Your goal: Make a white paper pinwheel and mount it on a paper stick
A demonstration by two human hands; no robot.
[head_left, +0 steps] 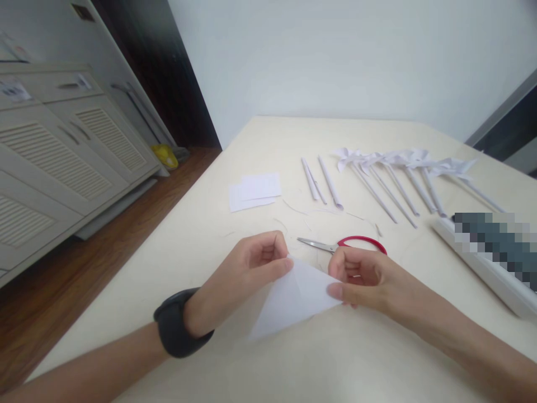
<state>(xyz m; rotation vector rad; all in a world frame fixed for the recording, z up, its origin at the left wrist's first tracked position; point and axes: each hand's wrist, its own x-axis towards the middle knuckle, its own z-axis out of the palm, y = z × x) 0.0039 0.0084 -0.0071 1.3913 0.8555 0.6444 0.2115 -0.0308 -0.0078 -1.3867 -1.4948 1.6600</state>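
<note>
Pale cream tabletop (377,358) fills most of the frame, with a white wall behind it and louvred cabinets (62,157) over a wooden floor at the left edge. Low in the centre, both hands hold a folded white paper (293,299), a triangle lying on the tabletop with one corner pointing to the lower left. Left hand (247,274), a dark band on its wrist, has its grip pinched on the paper's upper corner. Right hand (361,280) has its grip closed on the paper's right corner, thumb on top. Just behind the right hand lie red-handled scissors (339,244), blades pointing left. Further back, two small white sheets (254,191) overlap at centre left, three rolled paper sticks (321,182) lie beside them, and a row of finished paper pinwheels (403,168) stretches toward the upper right. A long white box (482,263) lies at the right edge.
</note>
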